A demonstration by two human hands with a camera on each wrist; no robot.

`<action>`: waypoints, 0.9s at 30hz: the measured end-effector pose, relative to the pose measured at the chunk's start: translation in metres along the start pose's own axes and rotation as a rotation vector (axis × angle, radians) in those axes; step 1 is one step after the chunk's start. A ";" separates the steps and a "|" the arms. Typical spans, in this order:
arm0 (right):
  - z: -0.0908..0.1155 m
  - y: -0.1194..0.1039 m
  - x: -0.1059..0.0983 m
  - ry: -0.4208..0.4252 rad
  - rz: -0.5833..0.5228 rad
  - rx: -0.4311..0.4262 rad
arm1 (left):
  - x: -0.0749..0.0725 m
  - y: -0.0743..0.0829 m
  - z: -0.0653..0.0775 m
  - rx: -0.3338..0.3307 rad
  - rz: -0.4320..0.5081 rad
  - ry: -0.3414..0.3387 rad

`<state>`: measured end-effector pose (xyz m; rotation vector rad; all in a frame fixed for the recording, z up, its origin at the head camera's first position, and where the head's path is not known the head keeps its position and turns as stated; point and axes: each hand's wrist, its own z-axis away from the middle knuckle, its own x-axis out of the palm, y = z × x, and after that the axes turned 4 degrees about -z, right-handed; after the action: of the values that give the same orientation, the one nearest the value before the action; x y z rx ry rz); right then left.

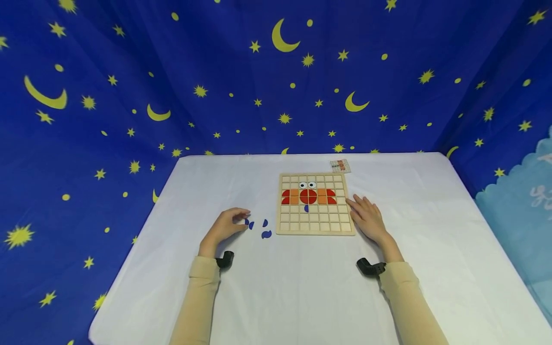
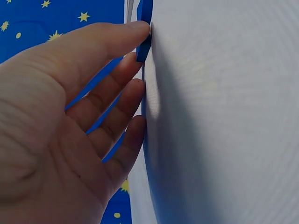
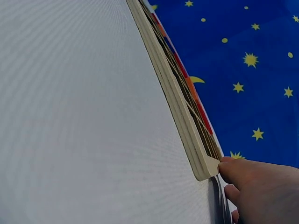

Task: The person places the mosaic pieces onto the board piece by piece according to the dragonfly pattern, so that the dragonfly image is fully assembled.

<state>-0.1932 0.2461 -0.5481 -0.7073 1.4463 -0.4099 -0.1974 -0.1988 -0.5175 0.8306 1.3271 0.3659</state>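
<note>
My left hand (image 1: pixel 226 224) is low over the white table, thumb and fingers apart. Several dark blue curved pieces lie there; one blue piece (image 2: pixel 145 49) is at the thumb tip in the left wrist view, and the index finger is mostly hidden. A wavy blue piece (image 1: pixel 266 235) lies farther right. The wooden grid board (image 1: pixel 312 226) bears red, orange and eye tiles, with a blue half-round tile (image 1: pixel 306 209) below the red circle (image 1: pixel 308 196). At its right edge, my right hand (image 1: pixel 368 219) rests with extended fingers, the thumb touching the board's corner (image 3: pixel 210 168) in the right wrist view.
A small pattern card (image 1: pixel 340 166) lies behind the board's far right corner. The white table (image 1: pixel 409 201) meets a blue curtain (image 1: pixel 241 62) with moons and stars at its back. Black wrist cameras are worn on both wrists.
</note>
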 end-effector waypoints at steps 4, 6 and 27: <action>0.001 0.000 0.000 -0.005 0.002 -0.004 | 0.001 0.001 0.001 0.009 -0.012 -0.003; 0.001 0.000 0.000 -0.005 0.003 -0.008 | 0.001 0.001 0.001 0.014 -0.022 -0.002; 0.000 -0.001 0.000 -0.005 0.007 0.009 | 0.001 0.001 0.001 -0.008 -0.037 0.011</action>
<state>-0.1927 0.2455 -0.5478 -0.6956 1.4409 -0.4082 -0.1961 -0.1980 -0.5177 0.7972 1.3483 0.3470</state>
